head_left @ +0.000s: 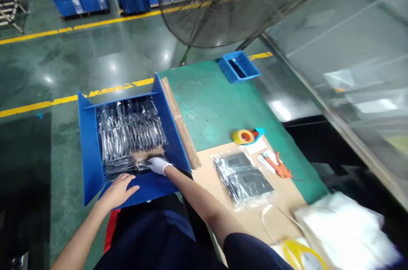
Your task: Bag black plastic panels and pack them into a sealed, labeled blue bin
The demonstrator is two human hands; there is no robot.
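A blue corrugated plastic box with raised flaps holds rows of dark packets in clear plastic bags. My right hand, in a white glove, is inside the box near its front right corner. Its fingers close on a bagged dark packet, beside a patch of brown cardboard; the fingertips are partly hidden. My left hand, bare, lies at the box's front edge with its thumb spread away from the fingers and nothing held. More bagged packets lie just beyond it.
Cardboard sheets stand along the box's right side. On the green table are a blue bin, yellow tape, orange-handled cutters, a bagged dark item and white bags. A large fan stands behind.
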